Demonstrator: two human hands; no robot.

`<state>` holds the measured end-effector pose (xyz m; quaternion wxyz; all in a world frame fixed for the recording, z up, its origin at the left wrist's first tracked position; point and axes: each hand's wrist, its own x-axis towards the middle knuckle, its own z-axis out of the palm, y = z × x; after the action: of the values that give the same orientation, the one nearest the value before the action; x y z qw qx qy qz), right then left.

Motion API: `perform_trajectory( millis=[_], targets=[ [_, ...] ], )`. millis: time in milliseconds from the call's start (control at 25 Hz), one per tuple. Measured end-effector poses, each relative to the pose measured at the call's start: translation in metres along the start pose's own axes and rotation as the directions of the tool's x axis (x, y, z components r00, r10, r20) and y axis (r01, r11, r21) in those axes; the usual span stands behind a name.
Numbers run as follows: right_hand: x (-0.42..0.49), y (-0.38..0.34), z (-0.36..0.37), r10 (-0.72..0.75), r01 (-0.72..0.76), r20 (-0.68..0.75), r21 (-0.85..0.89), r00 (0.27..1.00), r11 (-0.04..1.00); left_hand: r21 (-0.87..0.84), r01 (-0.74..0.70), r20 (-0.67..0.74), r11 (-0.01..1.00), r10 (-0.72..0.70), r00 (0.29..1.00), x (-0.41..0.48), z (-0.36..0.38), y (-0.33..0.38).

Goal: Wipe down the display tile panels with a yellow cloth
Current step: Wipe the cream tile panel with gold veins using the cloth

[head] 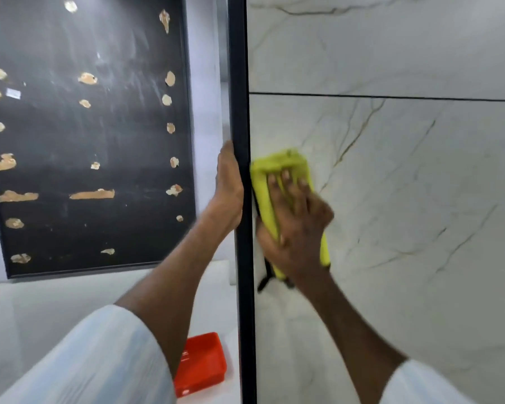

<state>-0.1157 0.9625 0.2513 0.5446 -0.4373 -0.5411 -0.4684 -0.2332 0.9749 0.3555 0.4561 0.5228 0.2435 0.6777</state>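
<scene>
A white marble-veined tile panel fills the right half of the view, split by a thin dark seam into an upper and a lower tile. Its left edge is a black metal frame. My right hand presses a folded yellow cloth flat against the lower tile, close to the frame, fingers spread over the cloth. My left hand holds the outer side of the black frame at the same height; its fingers are hidden behind the frame.
A black framed panel with tan patches of old glue leans against the wall at the left. A red plastic tray lies on the glossy white floor beside the frame's foot.
</scene>
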Motion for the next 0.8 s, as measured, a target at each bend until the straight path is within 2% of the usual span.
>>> perform_trajectory(
  millis=[120,280,440,600,640,680,720,760,800],
  targets=[
    [-0.048,-0.006,-0.001,-0.009,0.01,0.028,-0.014,1.0,1.0,0.021,-0.058,-0.085,0.998,0.06,0.995,-0.008,0.005,-0.004],
    [0.051,0.015,0.004,-0.126,0.126,0.01,-0.028,0.992,0.992,0.131,-0.149,-0.16,0.98,0.169,0.973,-0.013,0.009,-0.001],
    [0.161,0.033,0.0,-0.037,0.04,0.092,-0.034,0.995,0.999,0.171,-0.157,-0.146,0.973,0.182,0.972,-0.014,0.009,-0.005],
    [0.149,0.062,-0.008,-0.17,0.193,0.175,-0.121,0.97,0.974,0.214,-0.184,-0.161,0.959,0.22,0.962,-0.016,0.008,-0.005],
    [0.14,0.077,-0.011,-0.159,0.186,0.17,-0.157,0.973,0.97,0.236,-0.187,-0.16,0.954,0.228,0.96,-0.014,0.008,-0.007],
    [0.134,0.093,-0.015,-0.087,0.118,0.169,-0.18,0.982,0.977,0.259,-0.192,-0.154,0.946,0.237,0.959,-0.017,0.01,-0.005],
    [0.132,0.105,-0.019,0.048,-0.015,0.176,-0.183,0.983,0.983,0.268,-0.206,-0.146,0.941,0.251,0.957,-0.016,0.009,-0.007],
    [0.135,0.115,-0.022,0.238,-0.21,0.206,-0.146,0.949,0.967,0.275,-0.213,-0.145,0.938,0.259,0.955,-0.017,0.008,-0.006],
    [0.14,0.123,-0.026,0.425,-0.423,0.239,-0.061,0.873,0.904,0.282,-0.227,-0.143,0.932,0.274,0.951,-0.016,0.007,-0.008]
  ],
)
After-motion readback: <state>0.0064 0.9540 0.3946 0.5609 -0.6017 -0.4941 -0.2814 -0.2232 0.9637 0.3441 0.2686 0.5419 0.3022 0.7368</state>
